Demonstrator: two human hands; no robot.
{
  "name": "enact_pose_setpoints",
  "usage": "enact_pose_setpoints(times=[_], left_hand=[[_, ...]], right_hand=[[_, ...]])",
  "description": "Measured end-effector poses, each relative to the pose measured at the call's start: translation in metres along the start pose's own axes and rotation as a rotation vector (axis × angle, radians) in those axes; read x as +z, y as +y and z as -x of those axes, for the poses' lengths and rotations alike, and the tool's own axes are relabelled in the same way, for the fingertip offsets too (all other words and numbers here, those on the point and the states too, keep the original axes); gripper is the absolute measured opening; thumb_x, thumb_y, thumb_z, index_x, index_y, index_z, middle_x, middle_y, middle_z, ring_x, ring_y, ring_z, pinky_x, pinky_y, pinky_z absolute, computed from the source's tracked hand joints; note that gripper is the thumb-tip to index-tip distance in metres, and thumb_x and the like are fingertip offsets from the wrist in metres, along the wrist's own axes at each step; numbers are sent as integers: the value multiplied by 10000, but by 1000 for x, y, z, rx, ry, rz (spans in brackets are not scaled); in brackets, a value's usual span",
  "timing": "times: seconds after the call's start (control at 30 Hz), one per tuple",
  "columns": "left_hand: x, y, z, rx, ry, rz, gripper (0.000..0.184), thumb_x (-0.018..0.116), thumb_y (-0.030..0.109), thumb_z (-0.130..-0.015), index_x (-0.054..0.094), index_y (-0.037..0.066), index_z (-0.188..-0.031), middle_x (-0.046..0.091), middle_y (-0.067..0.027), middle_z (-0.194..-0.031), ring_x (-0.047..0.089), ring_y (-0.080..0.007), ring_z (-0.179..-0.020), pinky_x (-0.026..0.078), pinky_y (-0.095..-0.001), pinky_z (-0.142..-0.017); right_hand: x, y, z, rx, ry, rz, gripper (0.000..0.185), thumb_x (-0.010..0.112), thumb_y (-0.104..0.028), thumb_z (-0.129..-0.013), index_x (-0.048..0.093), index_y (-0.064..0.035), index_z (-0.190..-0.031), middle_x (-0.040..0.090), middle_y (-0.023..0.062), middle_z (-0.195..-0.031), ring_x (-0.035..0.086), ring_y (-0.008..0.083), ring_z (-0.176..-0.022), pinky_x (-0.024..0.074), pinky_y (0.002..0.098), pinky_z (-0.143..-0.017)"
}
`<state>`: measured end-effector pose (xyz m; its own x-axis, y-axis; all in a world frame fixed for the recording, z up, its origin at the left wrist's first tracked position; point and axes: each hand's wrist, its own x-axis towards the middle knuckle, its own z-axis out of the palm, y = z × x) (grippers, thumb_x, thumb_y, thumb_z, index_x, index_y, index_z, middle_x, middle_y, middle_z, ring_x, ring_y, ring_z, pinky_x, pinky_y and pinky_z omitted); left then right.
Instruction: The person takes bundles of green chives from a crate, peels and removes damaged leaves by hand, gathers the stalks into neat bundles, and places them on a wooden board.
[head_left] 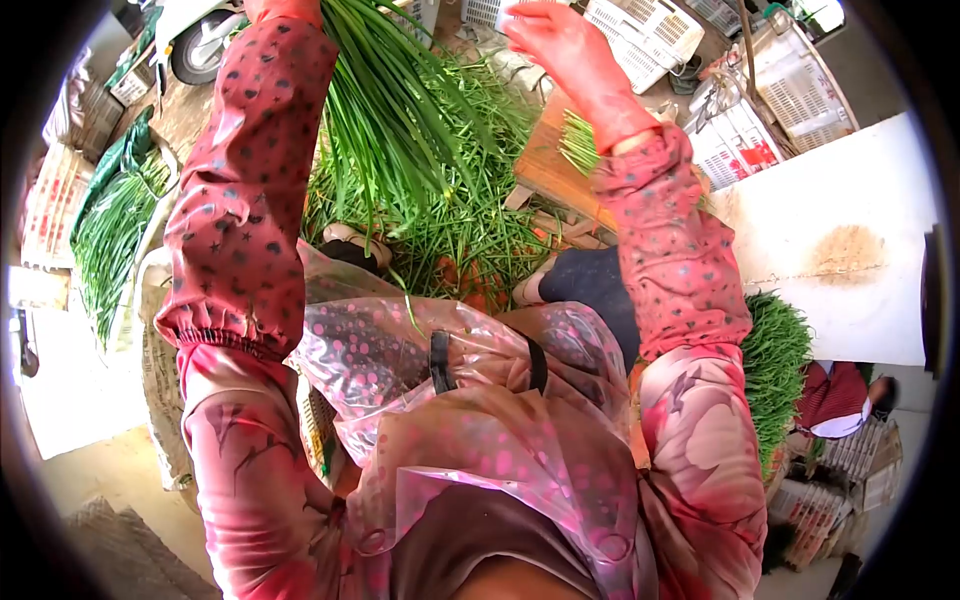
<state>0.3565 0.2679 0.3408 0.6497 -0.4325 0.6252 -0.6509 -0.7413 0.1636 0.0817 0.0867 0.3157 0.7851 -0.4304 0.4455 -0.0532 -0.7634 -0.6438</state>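
Observation:
My left hand [285, 9], in a red rubber glove, is at the top edge with its fingers cut off by the frame. It holds a big bunch of long green stalks [390, 110], whose leaves hang down and to the right. Raised to the right of the bunch, my right hand [572, 58], in the same kind of glove, is empty with its fingers stretched out to the left. Below it a small bundle of cut green stalks [579, 143] lies on a wooden board [545, 160].
Loose green stalks [440, 230] cover the ground between my feet. White plastic crates [650, 35] stand at the top right. More green bundles lie at the left [115, 235] and right [775, 360]. A person [835, 400] in dark red is at the far right.

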Motion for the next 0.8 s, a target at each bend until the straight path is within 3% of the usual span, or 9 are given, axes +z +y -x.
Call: enact_pose_setpoints(times=[0.07,0.1,0.23,0.3,0.47,0.57,0.67,0.73,0.8], left_hand=[[10,-2,-26,-101,80,31,164,643,201,-784,718,73,-854,690,-163,-809,683,-308,-750,541,-380,-682],[8,6,-42,-555,11,770,168,615,193,-803,709,65,-856,693,-159,-817,688,-301,-779,544,-374,-689],[-30,9,-50,-182,50,100,164,594,157,-810,676,15,-814,673,-156,-758,678,-277,-736,541,-362,-664],[-59,40,-40,-760,9,905,165,606,155,-814,652,0,-848,652,-135,-754,656,-261,-738,539,-348,-687],[-53,21,-54,-738,82,823,323,714,329,-775,715,8,-808,716,-55,-782,674,-170,-721,511,-279,-715],[-45,-5,-64,-133,1,10,296,688,241,-797,706,153,-1079,712,-65,-1015,678,-215,-943,499,-288,-839],[-44,-5,-69,-47,23,-242,402,678,176,-804,647,238,-1200,684,-72,-1112,647,-237,-1050,483,-300,-892],[-60,11,-61,-11,-3,-224,444,678,147,-803,623,242,-1233,692,-72,-1086,653,-250,-1043,491,-314,-882],[-82,40,-44,-34,-67,-230,395,682,134,-804,634,117,-1196,700,-78,-1068,665,-240,-1006,502,-315,-863]], right_hand=[[12,-28,-5,30,-70,-262,227,640,-235,-897,668,-82,-1063,706,72,-931,672,175,-877,518,280,-769],[16,-34,6,-41,-87,-178,237,647,-258,-887,675,-78,-1038,708,85,-921,676,184,-859,520,291,-746],[39,-20,49,52,-405,188,472,629,-511,-834,679,-73,-1001,697,131,-865,672,296,-817,516,392,-751],[45,-28,57,17,-355,323,468,629,-521,-822,680,-73,-949,693,131,-869,668,324,-820,517,426,-721],[66,-8,54,-112,-154,324,408,648,-494,-807,664,-90,-858,683,115,-838,660,345,-774,512,445,-671],[55,-16,60,-42,-29,144,356,629,-455,-835,655,-100,-848,684,105,-841,655,347,-764,509,453,-666],[42,-24,59,61,-94,-31,318,599,-406,-866,648,-93,-849,682,109,-837,652,351,-768,507,462,-671],[47,-21,53,-38,-100,170,290,594,-379,-873,644,-96,-836,679,110,-813,650,350,-764,508,460,-671],[54,-11,52,-121,-68,250,334,582,-428,-885,651,-104,-927,674,140,-821,648,359,-767,504,456,-637]])
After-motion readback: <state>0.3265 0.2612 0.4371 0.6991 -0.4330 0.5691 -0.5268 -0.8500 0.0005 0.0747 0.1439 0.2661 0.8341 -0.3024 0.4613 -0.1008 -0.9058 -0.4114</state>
